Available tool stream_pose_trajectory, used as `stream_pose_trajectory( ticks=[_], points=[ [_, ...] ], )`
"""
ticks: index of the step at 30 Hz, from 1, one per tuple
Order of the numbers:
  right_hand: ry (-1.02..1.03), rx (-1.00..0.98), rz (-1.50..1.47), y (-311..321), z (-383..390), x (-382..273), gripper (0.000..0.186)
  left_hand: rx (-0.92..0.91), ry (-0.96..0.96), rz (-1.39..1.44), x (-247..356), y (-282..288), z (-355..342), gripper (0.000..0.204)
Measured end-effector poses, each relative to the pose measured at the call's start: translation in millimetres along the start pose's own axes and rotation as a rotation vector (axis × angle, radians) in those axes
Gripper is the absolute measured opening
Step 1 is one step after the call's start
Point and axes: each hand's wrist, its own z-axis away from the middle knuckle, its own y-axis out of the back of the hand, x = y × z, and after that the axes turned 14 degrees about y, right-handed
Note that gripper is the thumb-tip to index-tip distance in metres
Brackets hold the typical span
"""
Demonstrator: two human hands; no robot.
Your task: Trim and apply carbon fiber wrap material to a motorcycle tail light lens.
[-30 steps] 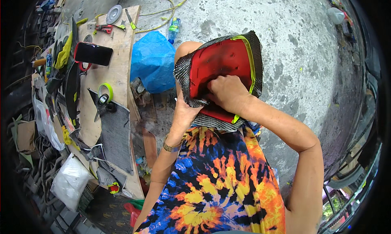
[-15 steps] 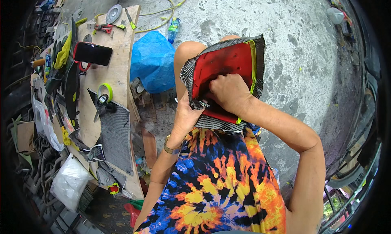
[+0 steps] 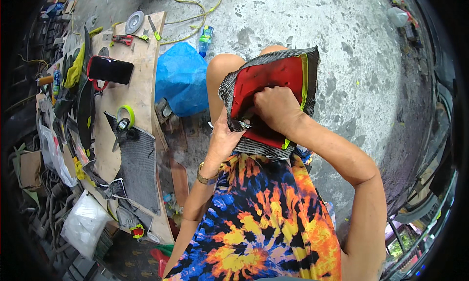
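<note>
Two hands work at the red piece (image 3: 266, 75), which I see over the lap, reaching from just behind the grips out past them to the knees. My left grip (image 3: 223, 139) is clamped on its near left edge, where the dark weave (image 3: 312, 80) bends up between thumb and fingers. My right grip (image 3: 278, 107) is curled into a fist inside the red hollow; its fingertips are hidden from me, so I cannot tell whether they pinch anything. A neon strip (image 3: 305, 80) runs along the edge just right of that fist.

Behind the left grip I have a watch (image 3: 207, 176) on the wrist; nearer than both grips, the bright shirt (image 3: 264, 217). Left of the left grip stands the worktop (image 3: 139, 85), bearing a grey sheet (image 3: 138, 168), a tape roll (image 3: 126, 116), and farther from the grip, a phone (image 3: 110, 70) and a red tool (image 3: 122, 39). Beyond the left grip sit a blue bag (image 3: 181, 78) and, past it, a bottle (image 3: 205, 39). Right of the right grip I get stained floor (image 3: 361, 110).
</note>
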Motion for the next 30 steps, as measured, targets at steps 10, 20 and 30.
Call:
stream_pose_trajectory(
  ticks=[10,20,30],
  points=[
    [0.045,0.096,-0.173,1.7,9.4,15.3,0.023,-0.298,0.040,0.170,-6.6,34.5,-0.1,0.065],
    [0.009,-0.224,-1.236,53.2,17.8,59.9,0.078,-0.614,0.126,0.867,-3.1,24.0,11.3,0.064],
    [0.317,-0.086,-0.819,97.4,53.5,94.9,0.053,-0.651,0.052,1.092,25.1,27.4,19.2,0.077]
  ],
)
